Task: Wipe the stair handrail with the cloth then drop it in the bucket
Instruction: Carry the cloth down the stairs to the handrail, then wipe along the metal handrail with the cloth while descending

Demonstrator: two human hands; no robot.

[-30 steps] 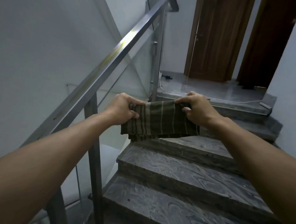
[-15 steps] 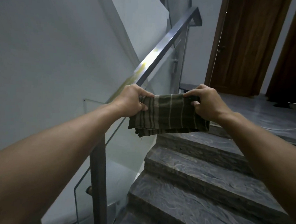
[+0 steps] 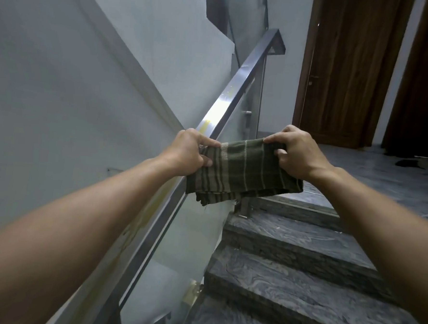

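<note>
A folded dark green cloth (image 3: 242,172) with pale stripes is stretched between both hands. My left hand (image 3: 187,152) grips its left end, right over the metal handrail (image 3: 240,85). My right hand (image 3: 295,151) pinches the cloth's right end, to the right of the rail above the steps. The square steel handrail slopes up from lower left to a bent end at upper centre, with yellowish smears on its top face. No bucket is in view.
A glass panel (image 3: 178,239) fills the space under the rail, held by a steel post (image 3: 255,109). Dark grey marble steps (image 3: 288,274) rise to a landing with two brown wooden doors (image 3: 346,69). A white wall (image 3: 62,77) runs along the left.
The view has come closer to the rail and the landing. Both hands have carried the cloth leftward and upward, so my left hand now sits over the handrail.
</note>
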